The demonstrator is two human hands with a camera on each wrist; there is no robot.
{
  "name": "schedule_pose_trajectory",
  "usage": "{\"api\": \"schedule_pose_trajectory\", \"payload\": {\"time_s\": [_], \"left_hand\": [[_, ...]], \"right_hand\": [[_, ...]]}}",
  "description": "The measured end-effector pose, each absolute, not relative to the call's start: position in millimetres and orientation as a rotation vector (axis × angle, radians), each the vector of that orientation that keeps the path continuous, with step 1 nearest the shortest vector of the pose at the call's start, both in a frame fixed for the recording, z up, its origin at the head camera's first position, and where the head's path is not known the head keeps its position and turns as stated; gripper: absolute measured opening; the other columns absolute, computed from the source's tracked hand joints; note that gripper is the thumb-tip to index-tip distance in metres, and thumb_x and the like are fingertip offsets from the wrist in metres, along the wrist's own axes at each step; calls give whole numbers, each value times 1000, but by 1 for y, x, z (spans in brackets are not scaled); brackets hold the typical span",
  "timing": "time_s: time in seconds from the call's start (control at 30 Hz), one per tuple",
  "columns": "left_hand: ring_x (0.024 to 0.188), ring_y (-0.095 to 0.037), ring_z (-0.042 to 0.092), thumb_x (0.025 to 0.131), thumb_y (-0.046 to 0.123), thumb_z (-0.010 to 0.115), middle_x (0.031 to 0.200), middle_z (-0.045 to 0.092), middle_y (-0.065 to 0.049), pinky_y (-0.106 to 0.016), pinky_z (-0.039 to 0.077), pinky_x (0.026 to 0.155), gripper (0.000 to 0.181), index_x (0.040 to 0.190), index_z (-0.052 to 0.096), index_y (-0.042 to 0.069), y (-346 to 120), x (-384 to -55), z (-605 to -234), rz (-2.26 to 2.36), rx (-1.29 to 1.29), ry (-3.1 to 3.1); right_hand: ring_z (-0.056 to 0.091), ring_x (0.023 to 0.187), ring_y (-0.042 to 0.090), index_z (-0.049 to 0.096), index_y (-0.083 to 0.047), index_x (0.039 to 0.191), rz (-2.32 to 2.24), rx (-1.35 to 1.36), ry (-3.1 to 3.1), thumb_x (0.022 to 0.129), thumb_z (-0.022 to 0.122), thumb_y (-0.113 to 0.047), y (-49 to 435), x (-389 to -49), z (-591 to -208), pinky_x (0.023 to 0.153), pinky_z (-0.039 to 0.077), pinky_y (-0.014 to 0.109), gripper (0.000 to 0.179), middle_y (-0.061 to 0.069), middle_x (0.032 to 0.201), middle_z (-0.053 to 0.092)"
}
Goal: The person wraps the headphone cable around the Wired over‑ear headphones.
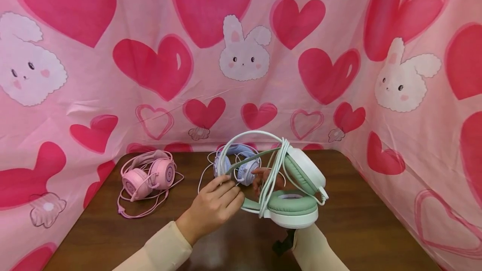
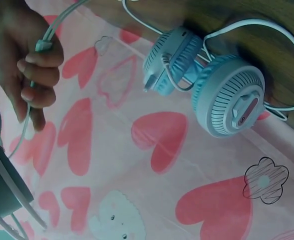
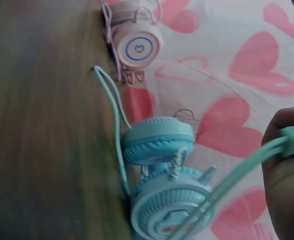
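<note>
A pair of white headphones with green cushions (image 1: 293, 205) is held up over the table in the head view. My left hand (image 1: 215, 204) grips its headband on the left side. White cable (image 1: 276, 175) is wound round the headphones near the ear cups. Behind them, partly hidden, is my right hand (image 1: 266, 181). The left wrist view shows the right hand (image 2: 34, 75) with fingers curled round the cable, near a small cable slider (image 2: 43, 45). At the right edge of the right wrist view, the same hand (image 3: 289, 185) holds the doubled cable (image 3: 237, 177).
Pink headphones (image 1: 148, 175) lie on the left of the brown table (image 1: 357, 221), their cable looped in front. Lavender-blue headphones (image 1: 246, 170) rest at the back middle, behind the held pair. A pink cloth (image 1: 256, 95) with hearts and rabbits hangs round the back and sides.
</note>
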State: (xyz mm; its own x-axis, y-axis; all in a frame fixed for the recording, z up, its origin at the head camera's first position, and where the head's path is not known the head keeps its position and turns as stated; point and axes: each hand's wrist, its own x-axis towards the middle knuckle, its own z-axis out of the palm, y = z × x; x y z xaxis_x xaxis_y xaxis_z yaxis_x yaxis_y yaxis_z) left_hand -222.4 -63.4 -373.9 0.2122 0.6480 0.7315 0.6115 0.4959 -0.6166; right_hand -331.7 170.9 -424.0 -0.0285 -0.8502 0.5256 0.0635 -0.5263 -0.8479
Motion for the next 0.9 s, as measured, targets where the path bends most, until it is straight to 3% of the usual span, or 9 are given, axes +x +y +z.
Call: {"api": "schedule_pose_trajectory", "payload": {"time_s": [0.13,0.23,0.33,0.47,0.57,0.73,0.8,0.9], "left_hand": [[76,-18,66,95,0,47,80,68,-4,-38,52,85,24,81,66,7,-61,-220,-365,21,-1136,-1454],[74,-18,66,96,-1,46,78,68,-4,-37,52,83,26,80,65,7,-59,-219,-359,10,-1122,-1460],[73,-18,65,96,-1,46,77,67,-4,-37,52,83,26,79,65,7,-58,-221,-357,-5,-1109,-1473],[73,-20,65,98,-1,44,76,67,-4,-38,52,84,30,79,65,6,-57,-227,-361,-13,-1087,-1510],[74,-21,65,97,-1,43,78,67,-5,-39,51,86,29,79,65,6,-57,-234,-365,-14,-1077,-1550],[77,-22,66,95,-1,46,80,69,-5,-41,49,91,26,81,66,7,-58,-245,-369,-14,-1073,-1600],[79,-23,66,95,-1,45,80,69,-5,-41,49,92,26,82,66,7,-58,-249,-370,-15,-1072,-1612],[80,-22,66,95,-1,44,81,69,-4,-41,48,94,27,82,66,8,-59,-254,-371,-20,-1068,-1631]], "right_hand": [[63,94,7,44,-25,146,-1711,-1548,852,104,33,-37,162,-345,-454,78,51,21,45,-3,114,65],[65,77,9,50,-18,140,-1933,-1541,958,104,33,-38,152,-328,-462,57,51,22,44,-5,102,67],[57,59,8,52,-17,133,-2128,-1484,1156,106,29,-34,140,-290,-449,41,40,24,40,-11,94,64],[47,53,8,51,-18,125,-2186,-1183,1557,107,26,-35,138,-261,-441,43,38,23,35,-11,82,58],[44,55,14,47,-8,123,-2157,-1040,1766,108,24,-31,136,-250,-441,47,39,26,36,4,76,52],[40,53,28,46,12,100,-2119,-1125,1919,108,19,-9,130,-245,-449,45,39,34,36,29,70,40],[41,50,26,47,12,89,-2115,-1116,1936,108,19,-10,127,-245,-450,46,42,30,40,28,65,39],[40,47,23,47,14,86,-2123,-1131,1920,108,20,-11,124,-245,-451,43,43,29,43,28,61,37]]}}
